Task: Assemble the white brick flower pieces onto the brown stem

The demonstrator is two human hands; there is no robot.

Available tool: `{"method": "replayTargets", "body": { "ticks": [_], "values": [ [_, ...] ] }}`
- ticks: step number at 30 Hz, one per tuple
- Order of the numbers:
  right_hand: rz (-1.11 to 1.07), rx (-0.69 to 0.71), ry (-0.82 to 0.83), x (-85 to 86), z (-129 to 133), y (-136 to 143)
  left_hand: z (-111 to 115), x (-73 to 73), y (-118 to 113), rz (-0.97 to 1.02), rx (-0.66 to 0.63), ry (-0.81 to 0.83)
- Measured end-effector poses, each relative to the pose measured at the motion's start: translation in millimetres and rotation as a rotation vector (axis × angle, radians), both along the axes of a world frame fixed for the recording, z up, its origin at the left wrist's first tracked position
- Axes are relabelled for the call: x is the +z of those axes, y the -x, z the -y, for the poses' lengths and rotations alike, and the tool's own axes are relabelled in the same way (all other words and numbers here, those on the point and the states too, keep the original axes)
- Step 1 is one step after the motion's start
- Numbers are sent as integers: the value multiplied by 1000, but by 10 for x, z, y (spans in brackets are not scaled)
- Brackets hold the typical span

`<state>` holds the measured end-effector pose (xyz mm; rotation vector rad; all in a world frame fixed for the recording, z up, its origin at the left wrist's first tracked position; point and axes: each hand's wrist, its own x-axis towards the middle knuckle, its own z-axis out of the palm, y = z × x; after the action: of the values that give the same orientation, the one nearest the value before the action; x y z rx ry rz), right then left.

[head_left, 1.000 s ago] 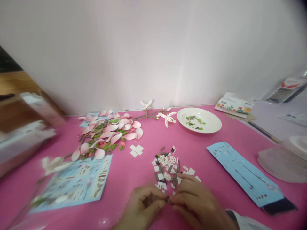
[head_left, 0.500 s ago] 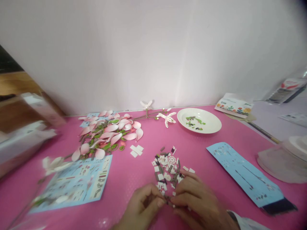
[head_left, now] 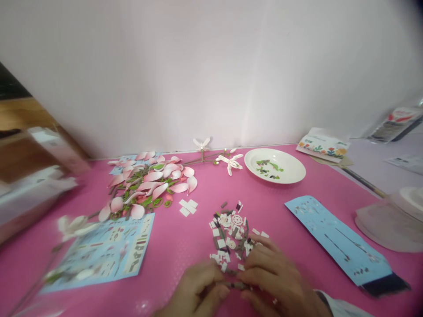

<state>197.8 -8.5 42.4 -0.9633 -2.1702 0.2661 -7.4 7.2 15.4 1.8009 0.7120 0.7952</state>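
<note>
At the bottom centre, my left hand (head_left: 201, 288) pinches one end of a small grey-brown brick piece (head_left: 234, 285). The other end is gripped by the fingers of my right hand (head_left: 276, 277), so the piece lies level between both hands. Just beyond my fingers is a loose pile of small white, grey and dark bricks (head_left: 231, 231). Part of the pile's near right side is hidden by my right hand. Several white flat tiles (head_left: 188, 207) lie to the pile's left.
Pink petals and green parts (head_left: 153, 178) are heaped at the back left, above an instruction sheet (head_left: 109, 251). A flowered branch (head_left: 211, 157) lies by the wall, beside a white plate (head_left: 274, 166). A blue booklet (head_left: 340, 240) and translucent container (head_left: 393, 220) are at right.
My left hand has shifted slightly down, and the brown piece between my hands now shows longer and more level. Some white bricks near my fingertips are more exposed.
</note>
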Motion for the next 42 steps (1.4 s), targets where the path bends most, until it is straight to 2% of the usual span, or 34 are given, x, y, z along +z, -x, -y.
{"method": "replayTargets", "body": {
  "ticks": [3,6,9,13,20,24,29,34,38,42],
  "values": [
    [0,-14,38,-16,34,34,2,-12,14,-90,0,-65],
    [-5,-24,23,-32,57,44,19,8,13,-68,8,-129],
    [15,-11,-5,-31,58,35,47,77,0,-12,3,-135],
    [14,4,-14,-35,52,38,74,110,-1,-103,59,-158],
    [11,24,-16,-73,67,52,34,73,6,-232,-28,-205],
    [14,35,-19,-88,65,42,46,93,-1,-283,-19,-268],
    [-15,25,-4,-82,72,48,73,31,-7,-242,-1,-97],
    [-56,8,37,-102,79,75,74,-106,-24,40,71,150],
    [-21,22,29,-93,46,71,78,-130,-46,291,136,289],
    [-15,-89,21,-88,-21,1,65,-75,-61,477,324,469]
  ]
}}
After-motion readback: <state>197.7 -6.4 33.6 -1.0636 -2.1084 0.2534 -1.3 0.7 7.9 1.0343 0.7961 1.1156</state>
